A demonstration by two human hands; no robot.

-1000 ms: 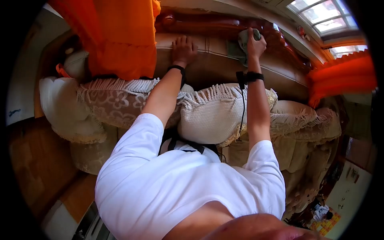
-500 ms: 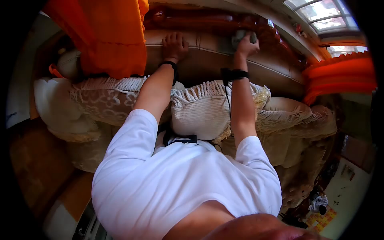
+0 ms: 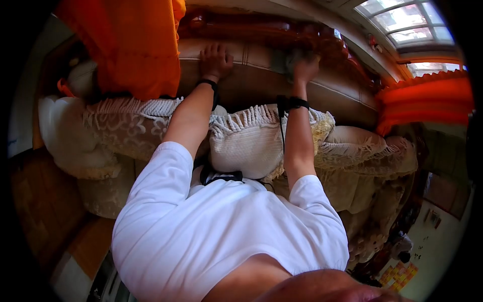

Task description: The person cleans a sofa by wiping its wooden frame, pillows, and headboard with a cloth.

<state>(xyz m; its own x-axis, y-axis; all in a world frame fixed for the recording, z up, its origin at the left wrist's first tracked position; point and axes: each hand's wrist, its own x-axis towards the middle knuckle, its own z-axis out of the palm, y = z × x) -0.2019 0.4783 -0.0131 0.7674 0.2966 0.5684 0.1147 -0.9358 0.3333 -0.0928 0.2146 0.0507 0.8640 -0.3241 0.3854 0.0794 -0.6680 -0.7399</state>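
My left hand [image 3: 216, 62] lies flat with its fingers spread on the brown leather backrest [image 3: 261, 80] of a sofa, below the carved reddish wood trim [image 3: 251, 27]. To its right, my right hand [image 3: 306, 68] is closed on a grey-green cloth [image 3: 290, 61], against the upper part of the backrest close to the trim. Motion blurs the fingers and the cloth. Dark bands circle both wrists, and a black cord hangs from the right one. A white fringed cushion [image 3: 246, 146] sits below, between my forearms.
An orange curtain [image 3: 141, 55] hangs left of my left hand, and another [image 3: 425, 100] hangs at the right below a window [image 3: 412, 22]. More fringed covers [image 3: 133, 121] line the sofa. A person [image 3: 401, 247] is far off at the lower right.
My right hand has moved left along the backrest with the cloth, nearer my left hand. The view has shifted slightly, while my left hand stays on the leather.
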